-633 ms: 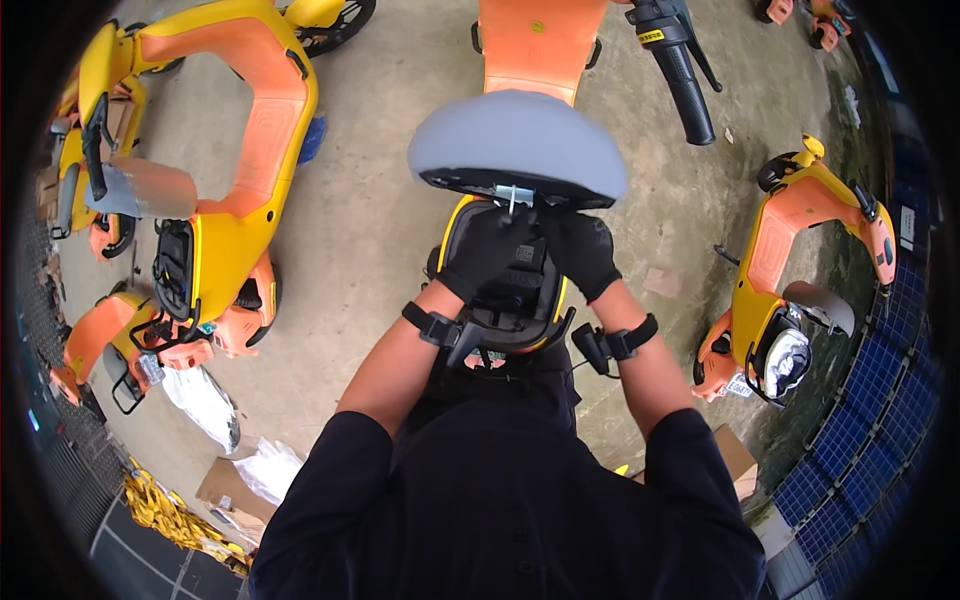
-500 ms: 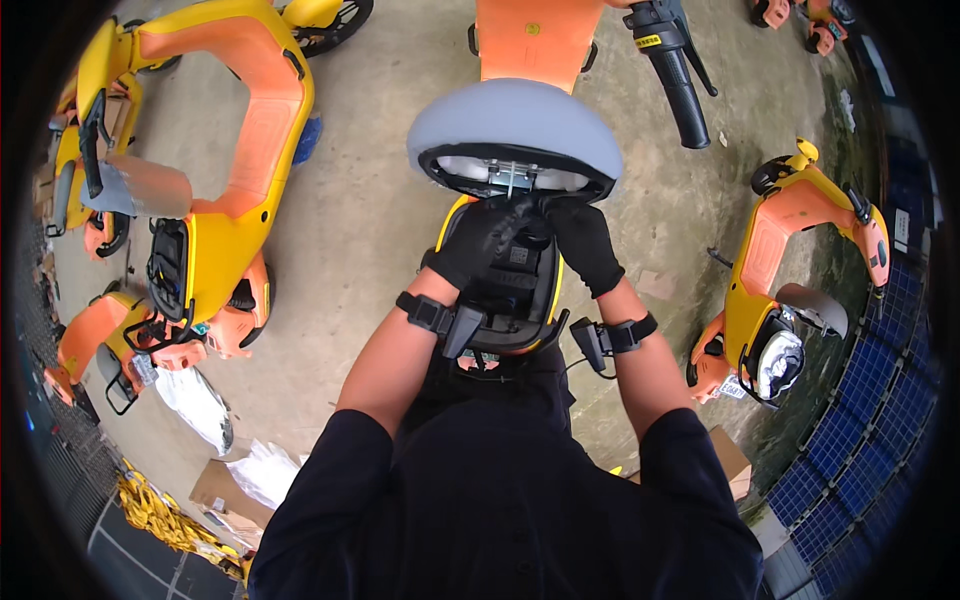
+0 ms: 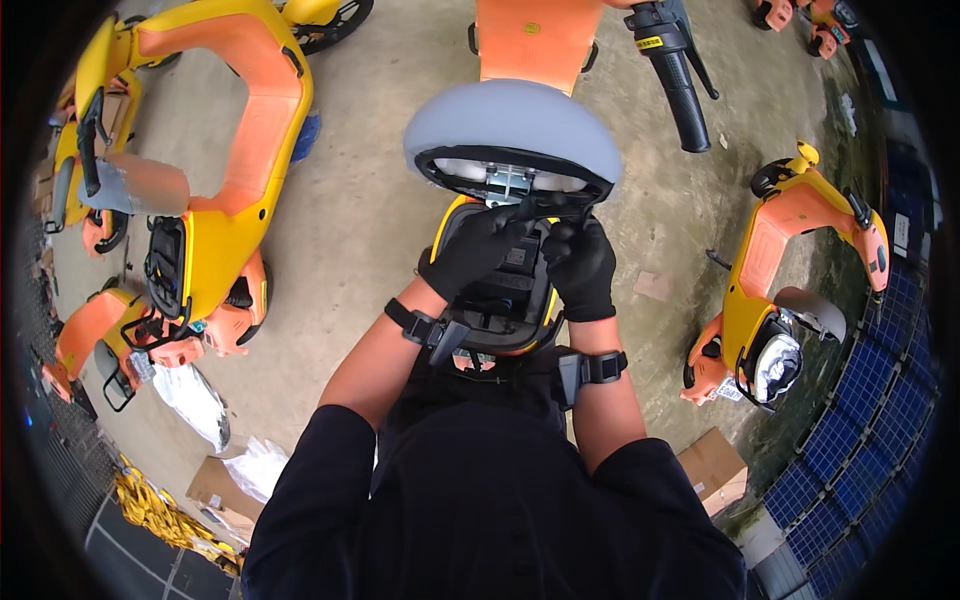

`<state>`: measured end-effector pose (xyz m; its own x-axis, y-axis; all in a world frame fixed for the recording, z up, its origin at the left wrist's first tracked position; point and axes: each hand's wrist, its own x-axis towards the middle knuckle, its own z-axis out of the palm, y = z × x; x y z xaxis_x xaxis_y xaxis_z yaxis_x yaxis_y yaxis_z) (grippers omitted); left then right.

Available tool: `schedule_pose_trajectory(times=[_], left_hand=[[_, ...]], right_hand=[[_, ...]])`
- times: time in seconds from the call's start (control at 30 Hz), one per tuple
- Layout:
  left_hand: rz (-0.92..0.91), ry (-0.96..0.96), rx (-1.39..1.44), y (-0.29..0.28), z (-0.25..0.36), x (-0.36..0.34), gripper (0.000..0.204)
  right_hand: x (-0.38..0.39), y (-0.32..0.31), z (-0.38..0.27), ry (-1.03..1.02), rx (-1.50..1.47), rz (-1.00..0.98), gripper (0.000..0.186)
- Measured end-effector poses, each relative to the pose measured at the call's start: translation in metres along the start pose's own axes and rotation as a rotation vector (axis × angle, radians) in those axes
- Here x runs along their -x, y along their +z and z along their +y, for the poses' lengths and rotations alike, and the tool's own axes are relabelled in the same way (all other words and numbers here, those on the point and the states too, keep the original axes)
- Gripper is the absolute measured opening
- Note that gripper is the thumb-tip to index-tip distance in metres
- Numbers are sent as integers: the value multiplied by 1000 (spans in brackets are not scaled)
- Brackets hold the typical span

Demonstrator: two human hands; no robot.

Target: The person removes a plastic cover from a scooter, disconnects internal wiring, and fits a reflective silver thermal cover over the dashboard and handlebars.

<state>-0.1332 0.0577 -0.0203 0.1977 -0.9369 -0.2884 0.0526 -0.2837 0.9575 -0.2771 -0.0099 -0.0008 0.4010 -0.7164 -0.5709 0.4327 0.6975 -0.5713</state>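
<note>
A grey scooter seat (image 3: 515, 115) is tipped up on the scooter in front of me, its dark-rimmed underside facing my hands. A metal hinge bracket (image 3: 508, 182) shows in the middle of that underside. Just below the bracket is my left hand (image 3: 472, 250), black-gloved, with its fingers pinched together near the seat's lower rim. My right hand (image 3: 582, 268), in the same kind of glove, is curled closed beside it, under the rim's right part. Whatever the fingers hold is too small and dark to make out. Between my wrists lies the open black storage bin (image 3: 500, 300) of the scooter.
Beyond the seat are the orange front panel (image 3: 535, 40) and a black handlebar grip (image 3: 685, 105). A yellow and orange scooter (image 3: 235, 235) stands at left, another (image 3: 755, 260) at right. Cardboard boxes (image 3: 712, 465) lie on the floor; blue crates (image 3: 850, 400) line the right side.
My right hand has drawn back toward me and curled, its forearm swinging inward. My left hand has shifted slightly down and left, uncovering more of the bracket.
</note>
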Motion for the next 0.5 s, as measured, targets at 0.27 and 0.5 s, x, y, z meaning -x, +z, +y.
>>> schedule_pose_trajectory(times=[0.27, 0.5], left_hand=[[181, 237, -611, -102, -31, -4, 13], [199, -113, 278, -53, -21, -26, 16]], right_hand=[[-26, -74, -82, 102, -768, -224, 18], [3, -40, -49, -80, 161, 142, 19]])
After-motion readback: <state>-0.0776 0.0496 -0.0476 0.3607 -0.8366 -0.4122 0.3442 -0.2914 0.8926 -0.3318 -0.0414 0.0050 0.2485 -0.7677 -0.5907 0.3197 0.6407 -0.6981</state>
